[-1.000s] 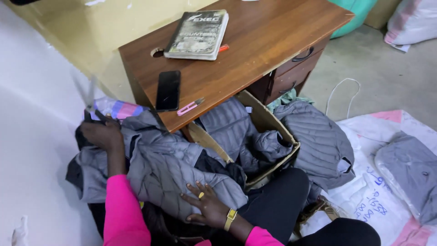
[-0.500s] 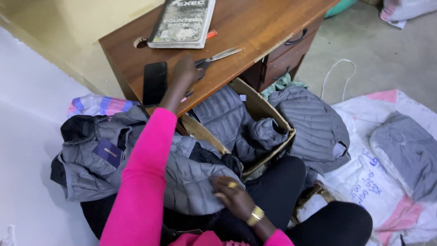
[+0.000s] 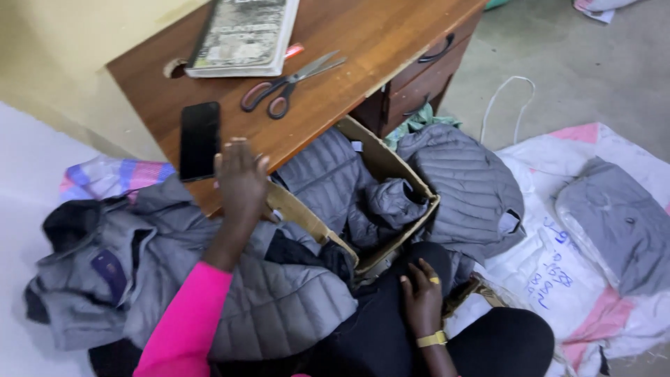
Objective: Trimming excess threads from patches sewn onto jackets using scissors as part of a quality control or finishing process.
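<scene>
Scissors (image 3: 289, 84) lie on desk (image 3: 363, 42) (wooden) — left hand (image 3: 241, 178) near.

The desk (image 3: 363, 42) in the upper middle is brown wood with a smooth, slightly glossy top. On it, the scissors (image 3: 289, 82) have shiny metal blades, and the phone (image 3: 199, 139) is glossy black. The grey jacket (image 3: 279, 307) at lower left is matt quilted cloth. The box (image 3: 387, 164) is plain brown cardboard.

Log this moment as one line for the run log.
left hand: open at desk edge | right hand: on lap | scissors: on desk
</scene>
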